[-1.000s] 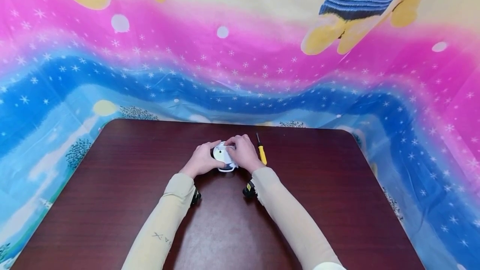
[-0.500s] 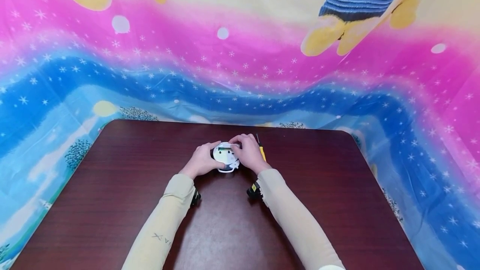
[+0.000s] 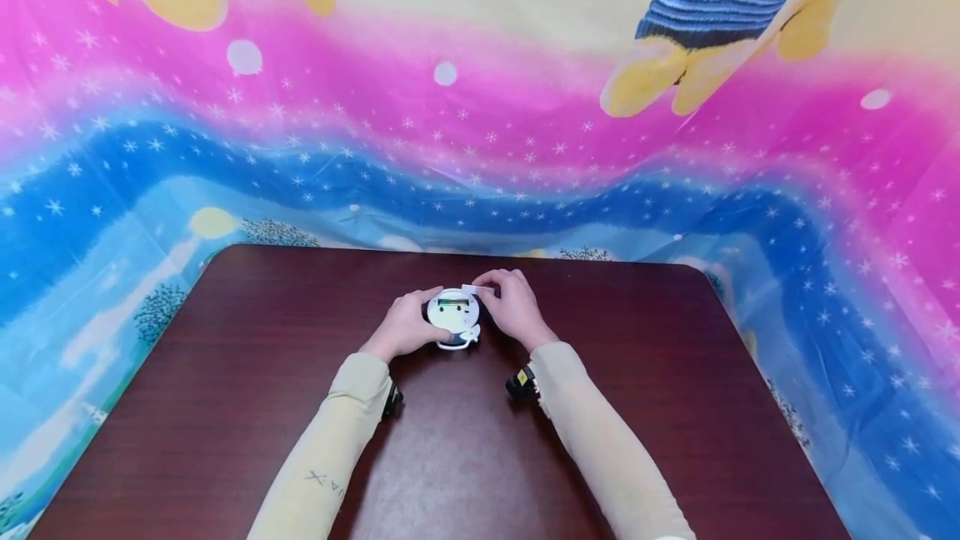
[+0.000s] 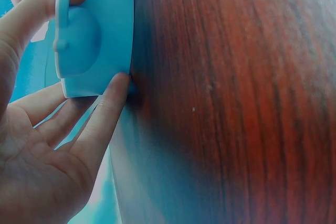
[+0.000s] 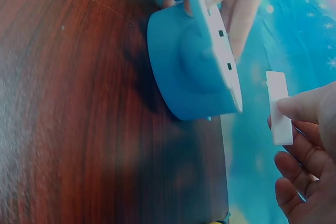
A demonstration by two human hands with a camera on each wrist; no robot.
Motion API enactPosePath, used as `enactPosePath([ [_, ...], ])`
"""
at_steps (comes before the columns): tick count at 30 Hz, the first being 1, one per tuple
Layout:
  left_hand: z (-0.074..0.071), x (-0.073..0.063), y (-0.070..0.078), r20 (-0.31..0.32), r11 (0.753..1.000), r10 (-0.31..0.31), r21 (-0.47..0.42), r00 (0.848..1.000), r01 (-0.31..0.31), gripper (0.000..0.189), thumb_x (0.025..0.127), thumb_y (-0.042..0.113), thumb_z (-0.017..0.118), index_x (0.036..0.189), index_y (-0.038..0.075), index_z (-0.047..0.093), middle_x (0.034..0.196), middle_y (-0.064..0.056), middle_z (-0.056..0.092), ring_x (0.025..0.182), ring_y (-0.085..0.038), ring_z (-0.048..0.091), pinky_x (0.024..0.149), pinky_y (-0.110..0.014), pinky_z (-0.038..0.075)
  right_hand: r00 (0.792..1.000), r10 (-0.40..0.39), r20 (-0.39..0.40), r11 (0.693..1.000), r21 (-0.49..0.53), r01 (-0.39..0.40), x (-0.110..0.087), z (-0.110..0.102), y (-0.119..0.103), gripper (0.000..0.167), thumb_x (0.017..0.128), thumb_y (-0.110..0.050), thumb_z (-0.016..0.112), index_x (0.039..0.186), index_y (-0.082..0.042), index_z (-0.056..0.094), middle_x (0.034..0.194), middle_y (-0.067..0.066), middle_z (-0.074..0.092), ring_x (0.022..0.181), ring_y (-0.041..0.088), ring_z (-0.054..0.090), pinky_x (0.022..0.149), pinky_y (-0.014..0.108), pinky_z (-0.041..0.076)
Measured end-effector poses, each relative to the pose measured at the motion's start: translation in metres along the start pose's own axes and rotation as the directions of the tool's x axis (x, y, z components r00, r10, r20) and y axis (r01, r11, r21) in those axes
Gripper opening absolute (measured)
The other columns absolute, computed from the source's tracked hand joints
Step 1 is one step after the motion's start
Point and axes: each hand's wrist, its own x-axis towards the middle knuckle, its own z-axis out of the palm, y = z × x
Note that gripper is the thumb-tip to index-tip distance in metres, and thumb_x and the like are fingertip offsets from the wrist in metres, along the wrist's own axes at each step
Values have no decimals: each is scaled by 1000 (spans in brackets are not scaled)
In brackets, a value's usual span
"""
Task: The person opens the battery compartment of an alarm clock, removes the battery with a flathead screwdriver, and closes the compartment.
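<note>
We've got a round white gadget (image 3: 455, 319) face-up in our left hand (image 3: 405, 325), dark slot (image 3: 453, 302) exposed, white loop (image 3: 453, 347) on the thumb side; a flat white strip (image 5: 282, 127) is pinched in our right hand (image 3: 516, 307), clear of it.

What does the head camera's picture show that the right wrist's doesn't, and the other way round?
Only the head view: both beige sleeves and the narrow slot in the top of the round device.

Only the right wrist view: a yellow sliver at the bottom edge, too cropped to identify.

Both: the left hand gripping the device, the right hand pinching a flat white piece, the table and part of the patterned backdrop.
</note>
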Motion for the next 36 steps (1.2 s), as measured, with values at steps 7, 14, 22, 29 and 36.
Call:
enactPosePath([
  [7, 0, 0, 0, -9, 1000, 0, 25, 1000, 0, 91, 69, 28, 92, 147, 1, 53, 142, -15, 58, 129, -38, 50, 107, -46, 40, 999, -13, -31, 999, 40, 15, 0, -8, 8, 10, 98, -15, 70, 105, -13, 77, 102, 2, 71, 97, 29, 53, 81, 39, 46],
  [14, 0, 0, 0, -4, 1000, -17, 21, 1000, 17, 92, 70, 29, 92, 149, 3, 52, 143, -15, 57, 131, -38, 47, 108, -47, 38, 999, 22, -39, 998, 66, -20, -1, -14, 17, 10, 99, -16, 69, 106, -13, 76, 95, 2, 69, 93, 31, 52, 76, 39, 43],
  [22, 1, 0, -1, -8, 1000, -22, 6, 1000, 22, 91, 70, 26, 92, 149, 3, 52, 143, -15, 57, 133, -36, 47, 109, -45, 39, 996, 54, -66, 994, 97, -48, -4, -23, 28, 12, 99, -13, 68, 108, -14, 75, 93, 1, 68, 91, 28, 49, 77, 39, 42],
  [29, 1, 0, 1, -1, 999, -32, 9, 999, 32, 91, 70, 26, 92, 149, 4, 52, 144, -14, 56, 134, -36, 46, 109, -45, 38, 993, 87, -75, 990, 114, -78, -6, -31, 39, 13, 100, -13, 67, 110, -16, 75, 95, 2, 68, 91, 26, 49, 75, 40, 43],
  [36, 0, 0, 0, 5, 999, -34, 6, 999, 34, 92, 71, 27, 92, 150, 3, 51, 145, -13, 55, 134, -34, 46, 109, -44, 39, 991, 109, -70, 984, 146, -98, -10, -40, 52, 14, 101, -13, 65, 110, -15, 76, 98, 3, 71, 88, 26, 48, 75, 39, 41],
])
